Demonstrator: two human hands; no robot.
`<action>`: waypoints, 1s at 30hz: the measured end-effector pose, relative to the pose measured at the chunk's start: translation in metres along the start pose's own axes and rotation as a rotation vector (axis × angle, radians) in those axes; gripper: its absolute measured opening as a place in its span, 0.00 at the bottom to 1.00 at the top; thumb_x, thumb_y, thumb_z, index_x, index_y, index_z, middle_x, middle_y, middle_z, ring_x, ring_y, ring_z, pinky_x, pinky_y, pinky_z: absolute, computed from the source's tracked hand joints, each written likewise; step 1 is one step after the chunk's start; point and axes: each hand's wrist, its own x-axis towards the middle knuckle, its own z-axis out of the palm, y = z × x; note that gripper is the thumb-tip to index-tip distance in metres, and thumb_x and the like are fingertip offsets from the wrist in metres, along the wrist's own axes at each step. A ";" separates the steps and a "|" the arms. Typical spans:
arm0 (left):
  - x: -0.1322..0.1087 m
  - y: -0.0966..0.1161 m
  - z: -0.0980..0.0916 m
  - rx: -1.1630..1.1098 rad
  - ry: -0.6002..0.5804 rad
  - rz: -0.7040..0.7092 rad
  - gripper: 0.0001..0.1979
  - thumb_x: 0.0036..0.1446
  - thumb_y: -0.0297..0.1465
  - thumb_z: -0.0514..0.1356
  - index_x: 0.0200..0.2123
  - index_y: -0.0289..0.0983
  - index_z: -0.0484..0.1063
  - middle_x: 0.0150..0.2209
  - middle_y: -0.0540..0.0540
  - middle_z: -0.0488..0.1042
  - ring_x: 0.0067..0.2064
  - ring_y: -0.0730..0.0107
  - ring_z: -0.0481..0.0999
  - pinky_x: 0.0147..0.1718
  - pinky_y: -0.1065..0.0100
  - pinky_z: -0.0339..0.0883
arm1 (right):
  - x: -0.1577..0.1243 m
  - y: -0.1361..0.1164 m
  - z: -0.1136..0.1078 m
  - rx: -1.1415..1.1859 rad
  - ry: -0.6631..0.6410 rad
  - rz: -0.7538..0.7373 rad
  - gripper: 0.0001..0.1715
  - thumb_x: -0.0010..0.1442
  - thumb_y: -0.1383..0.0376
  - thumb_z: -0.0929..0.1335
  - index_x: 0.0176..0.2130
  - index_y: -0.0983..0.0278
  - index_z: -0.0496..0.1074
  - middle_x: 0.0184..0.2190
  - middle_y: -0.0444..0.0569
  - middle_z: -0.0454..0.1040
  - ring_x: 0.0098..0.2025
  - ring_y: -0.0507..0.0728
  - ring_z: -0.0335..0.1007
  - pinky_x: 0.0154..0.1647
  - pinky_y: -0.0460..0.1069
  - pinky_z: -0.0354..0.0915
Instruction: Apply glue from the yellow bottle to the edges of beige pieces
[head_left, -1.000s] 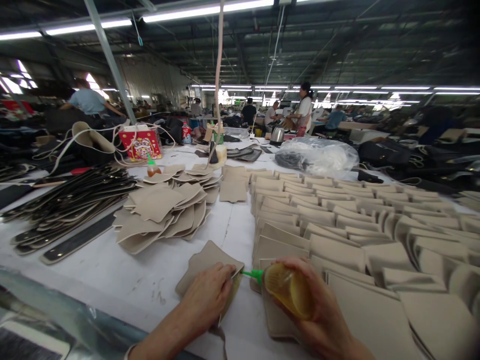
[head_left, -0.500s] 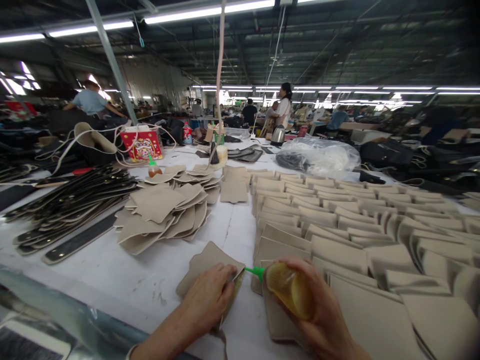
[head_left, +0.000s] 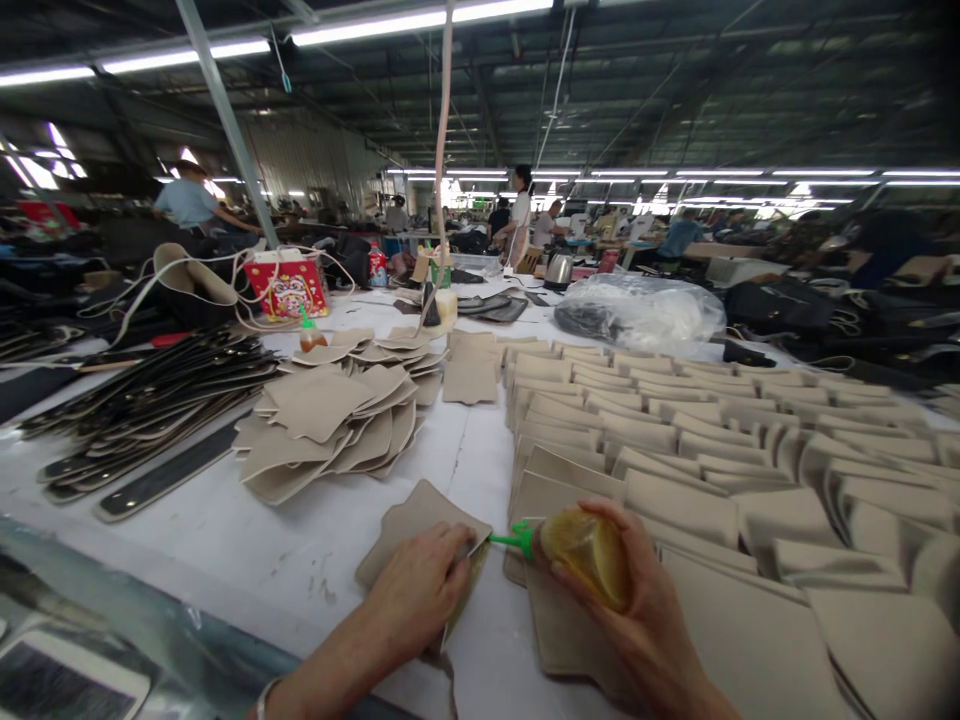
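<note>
Here I've got a smooth, matt, leather-like beige panel [head_left: 409, 520] and a glossy, see-through plastic squeeze bottle [head_left: 583, 552] with a green plastic nozzle [head_left: 520, 540], and beyond them I'm seeing black straps [head_left: 172, 400] dotted with shiny metal studs [head_left: 130, 504], a polished metal kettle [head_left: 559, 271] and a glossy, crinkled clear plastic bag [head_left: 660, 310].

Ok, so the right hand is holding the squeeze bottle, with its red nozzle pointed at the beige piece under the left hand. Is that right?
Not quite: the nozzle is green, not red, as the head view shows. The right hand does hold the squeeze bottle, pointed at the beige piece under the left hand.
</note>
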 end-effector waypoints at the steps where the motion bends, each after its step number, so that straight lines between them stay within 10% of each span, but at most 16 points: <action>1: 0.000 0.000 -0.001 -0.004 -0.002 0.001 0.18 0.59 0.28 0.47 0.49 0.40 0.70 0.43 0.46 0.74 0.46 0.62 0.73 0.46 0.63 0.64 | -0.002 -0.003 0.001 0.009 -0.001 0.016 0.26 0.58 0.54 0.70 0.52 0.55 0.61 0.47 0.45 0.70 0.47 0.57 0.69 0.48 0.49 0.65; 9: -0.001 0.002 -0.006 -0.056 0.005 -0.015 0.20 0.58 0.28 0.48 0.52 0.40 0.69 0.41 0.48 0.75 0.41 0.66 0.74 0.43 0.67 0.63 | -0.030 -0.029 0.008 0.296 -0.079 0.345 0.29 0.54 0.50 0.71 0.52 0.55 0.63 0.42 0.42 0.71 0.40 0.56 0.70 0.44 0.47 0.64; 30: -0.003 -0.003 -0.001 -0.086 0.039 -0.033 0.21 0.57 0.31 0.51 0.53 0.39 0.69 0.34 0.49 0.72 0.36 0.67 0.70 0.38 0.67 0.60 | -0.031 -0.038 0.004 0.489 -0.167 0.537 0.37 0.49 0.48 0.73 0.52 0.57 0.60 0.39 0.45 0.73 0.39 0.59 0.71 0.42 0.50 0.65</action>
